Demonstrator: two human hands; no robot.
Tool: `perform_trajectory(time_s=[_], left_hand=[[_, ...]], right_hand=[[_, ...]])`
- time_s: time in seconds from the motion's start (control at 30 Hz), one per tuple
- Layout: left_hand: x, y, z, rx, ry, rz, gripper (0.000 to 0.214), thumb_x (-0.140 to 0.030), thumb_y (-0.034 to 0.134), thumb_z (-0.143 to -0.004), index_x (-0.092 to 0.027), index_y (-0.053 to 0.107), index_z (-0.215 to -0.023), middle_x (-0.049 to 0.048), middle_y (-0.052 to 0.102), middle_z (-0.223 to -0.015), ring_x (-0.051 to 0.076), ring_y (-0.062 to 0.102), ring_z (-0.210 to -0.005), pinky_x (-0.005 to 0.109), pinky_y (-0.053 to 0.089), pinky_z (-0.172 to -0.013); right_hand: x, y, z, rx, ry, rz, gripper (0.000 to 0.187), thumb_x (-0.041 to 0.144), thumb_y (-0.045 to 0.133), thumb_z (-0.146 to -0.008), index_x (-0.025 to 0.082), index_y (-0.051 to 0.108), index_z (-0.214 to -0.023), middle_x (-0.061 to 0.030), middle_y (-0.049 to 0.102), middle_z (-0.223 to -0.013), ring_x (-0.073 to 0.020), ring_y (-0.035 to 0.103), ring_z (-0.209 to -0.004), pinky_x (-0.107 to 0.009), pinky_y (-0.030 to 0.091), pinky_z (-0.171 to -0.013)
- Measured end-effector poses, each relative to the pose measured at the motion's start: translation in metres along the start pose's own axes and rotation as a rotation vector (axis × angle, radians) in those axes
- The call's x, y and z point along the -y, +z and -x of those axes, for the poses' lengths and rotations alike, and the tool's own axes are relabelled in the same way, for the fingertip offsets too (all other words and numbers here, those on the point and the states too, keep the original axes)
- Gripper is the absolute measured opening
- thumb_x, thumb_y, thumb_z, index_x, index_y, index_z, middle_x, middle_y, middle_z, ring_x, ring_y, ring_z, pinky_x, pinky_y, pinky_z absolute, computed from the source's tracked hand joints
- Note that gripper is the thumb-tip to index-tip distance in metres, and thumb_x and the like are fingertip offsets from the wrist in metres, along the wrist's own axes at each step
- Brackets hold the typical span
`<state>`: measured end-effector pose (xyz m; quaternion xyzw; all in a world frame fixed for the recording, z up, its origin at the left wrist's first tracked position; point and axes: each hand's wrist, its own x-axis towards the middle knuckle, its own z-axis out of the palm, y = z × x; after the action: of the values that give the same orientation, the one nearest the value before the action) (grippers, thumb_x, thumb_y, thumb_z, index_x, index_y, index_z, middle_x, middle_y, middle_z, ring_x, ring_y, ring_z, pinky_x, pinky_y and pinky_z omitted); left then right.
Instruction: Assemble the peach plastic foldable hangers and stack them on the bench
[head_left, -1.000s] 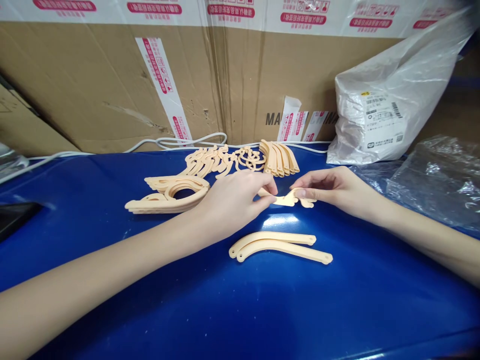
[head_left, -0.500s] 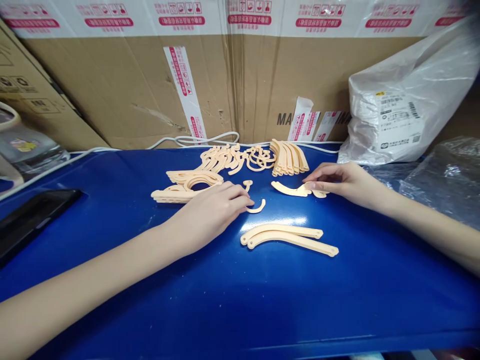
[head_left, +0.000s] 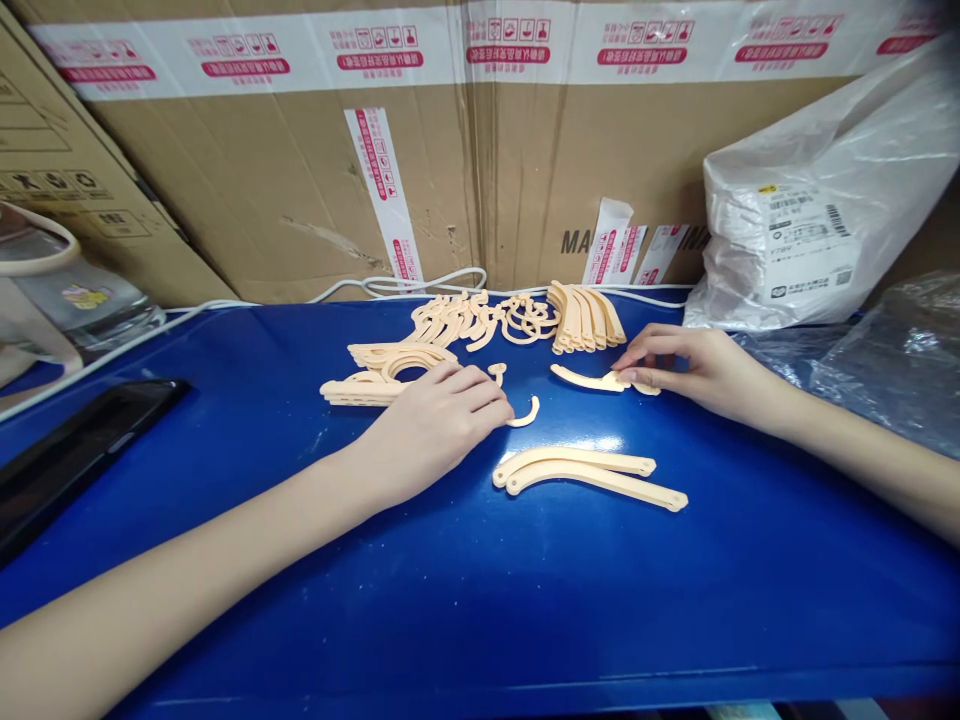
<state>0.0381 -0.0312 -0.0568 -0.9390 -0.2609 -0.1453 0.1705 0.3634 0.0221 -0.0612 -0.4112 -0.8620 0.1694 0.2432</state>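
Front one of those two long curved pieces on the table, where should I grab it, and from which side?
I'd pinch the front long curved piece near its right end, coming from the right. That end sticks out past the rear long curved piece, while their left ends lie close together.

The hands (head_left: pixel 457 420) (head_left: pixel 679 362) partly cover two pale pieces (head_left: pixel 530 413) (head_left: pixel 589 381); the left edge crops the phone (head_left: pixel 90 455).

carton (head_left: pixel 262 150): "MA" | tape (head_left: pixel 442 40): red Chinese print | bag label (head_left: pixel 802 262): barcode (head_left: pixel 835 221)
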Motion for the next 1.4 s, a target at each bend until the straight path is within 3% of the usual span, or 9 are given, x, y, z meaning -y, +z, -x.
perform_trajectory(time_s=[0.47, 0.77, 1.07, 1.4], left_hand=[[0.003, 0.000, 0.004, -0.040, 0.039, -0.089, 0.015, -0.014, 0.052, -0.095, -0.017, 0.067, -0.098, 0.0033, 0.074, -0.099, 0.021, 0.061, -0.094, 0.035, 0.039, -0.083], [0.004, -0.002, 0.005, -0.041, 0.015, -0.086, 0.012, -0.015, 0.058, -0.093, -0.016, 0.068, -0.098, 0.0042, 0.073, -0.098, 0.023, 0.061, -0.097, 0.036, 0.040, -0.084], [0.008, 0.000, 0.006, -0.061, 0.015, -0.078, 0.016, -0.018, 0.053, -0.096, -0.017, 0.069, -0.096, 0.0023, 0.074, -0.099, 0.023, 0.061, -0.095, 0.037, 0.040, -0.084], [0.009, 0.001, 0.005, -0.058, 0.018, -0.068, 0.023, -0.019, 0.046, -0.099, -0.017, 0.069, -0.099, 0.0022, 0.074, -0.101, 0.023, 0.060, -0.097, 0.037, 0.039, -0.084]], right_hand=[[0.008, -0.005, 0.003, 0.050, -0.110, 0.185, 0.029, 0.040, 0.050, -0.096, 0.023, 0.073, -0.100, -0.0065, 0.067, -0.101, -0.0204, 0.065, -0.087, -0.034, 0.049, -0.076], [0.007, -0.005, 0.000, 0.063, -0.075, 0.174, 0.030, 0.044, 0.051, -0.094, 0.025, 0.073, -0.103, -0.0078, 0.068, -0.104, -0.0237, 0.066, -0.090, -0.038, 0.050, -0.078], [0.009, -0.007, -0.001, 0.078, -0.045, 0.196, 0.034, 0.048, 0.051, -0.094, 0.024, 0.072, -0.105, -0.0075, 0.068, -0.105, -0.0228, 0.066, -0.089, -0.037, 0.049, -0.077], [-0.001, -0.017, -0.003, 0.151, 0.096, 0.134, 0.056, 0.064, 0.068, -0.075, 0.021, 0.071, -0.111, -0.0070, 0.066, -0.089, -0.0205, 0.062, -0.074, -0.034, 0.047, -0.064]])
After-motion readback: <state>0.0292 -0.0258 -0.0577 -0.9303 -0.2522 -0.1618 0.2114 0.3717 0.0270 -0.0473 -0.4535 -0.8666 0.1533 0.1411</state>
